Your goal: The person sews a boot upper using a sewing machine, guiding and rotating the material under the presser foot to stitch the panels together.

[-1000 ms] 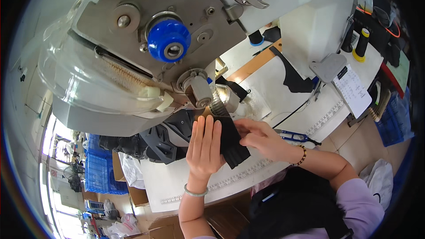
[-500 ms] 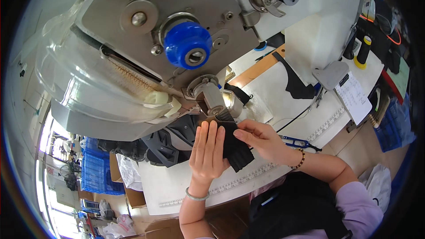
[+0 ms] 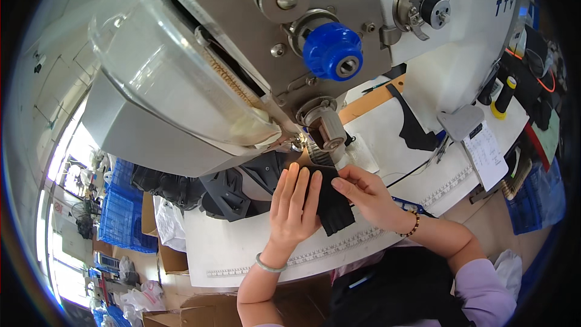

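Observation:
A black fabric piece [image 3: 334, 209] with a ribbed lower end lies on the white sewing table, its far edge by the machine's needle area. My left hand [image 3: 294, 209] rests flat on its left side, fingers stretched out and pointing away; the thumb is mostly hidden. At the right edge of the fabric, my right hand [image 3: 370, 198] pinches it between thumb and bent fingers. Just beyond my fingertips stands the sewing machine [image 3: 242, 30], with a blue knob [image 3: 331, 51] on its face and a metal cylinder [image 3: 331, 133] low down. The needle itself cannot be made out.
Left of my hands lie dark grey moulded pieces [image 3: 233, 191]. A ruler strip [image 3: 339, 246] runs along the table's near edge. A blue-handled tool [image 3: 408, 206] lies beside my right wrist. Farther right are a black cut piece [image 3: 417, 130], a paper note [image 3: 486, 156] and a thread cone [image 3: 503, 100].
The view has shifted, so the machine appears farther right and higher. Both hands stay on the black fabric, the left flat and the right pinching; the fingers of my left hand are slightly more spread.

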The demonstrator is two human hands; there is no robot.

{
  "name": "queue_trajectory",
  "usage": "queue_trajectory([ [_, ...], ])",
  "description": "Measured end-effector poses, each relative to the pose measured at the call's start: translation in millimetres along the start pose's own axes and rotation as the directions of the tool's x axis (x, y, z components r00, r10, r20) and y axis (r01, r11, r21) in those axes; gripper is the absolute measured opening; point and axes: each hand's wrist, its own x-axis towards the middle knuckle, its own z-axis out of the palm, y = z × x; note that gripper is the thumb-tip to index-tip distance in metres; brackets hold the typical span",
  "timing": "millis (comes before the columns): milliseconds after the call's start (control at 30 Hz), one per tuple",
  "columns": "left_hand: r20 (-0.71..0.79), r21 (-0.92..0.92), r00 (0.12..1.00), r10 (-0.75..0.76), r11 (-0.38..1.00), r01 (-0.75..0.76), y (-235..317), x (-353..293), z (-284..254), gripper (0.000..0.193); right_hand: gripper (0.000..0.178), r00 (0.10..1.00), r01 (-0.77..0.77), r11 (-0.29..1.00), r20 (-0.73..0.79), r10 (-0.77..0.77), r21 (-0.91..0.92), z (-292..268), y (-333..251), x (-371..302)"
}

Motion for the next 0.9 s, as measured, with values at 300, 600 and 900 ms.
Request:
queue_trajectory([
  [300,0.04,0.053,0.999,0.015,0.998,-0.017,2.9,9.7,-6.5,0.033,0.025,1.0,0.015,0.998,0.015,-0.014,-0.069,-4.3,-8.0,3.4],
  [600,0.032,0.026,0.999,-0.027,0.999,0.026,3.8,4.4,-4.0,0.038,0.022,0.999,-0.007,0.993,0.047,0.012,-0.121,-11.7,-8.3,3.4],
  [900,0.015,0.013,0.999,-0.039,0.999,0.039,4.8,6.0,-2.6,0.037,0.021,0.989,-0.039,0.999,0.144,0.035,0.024,-14.1,-9.2,9.6],
])
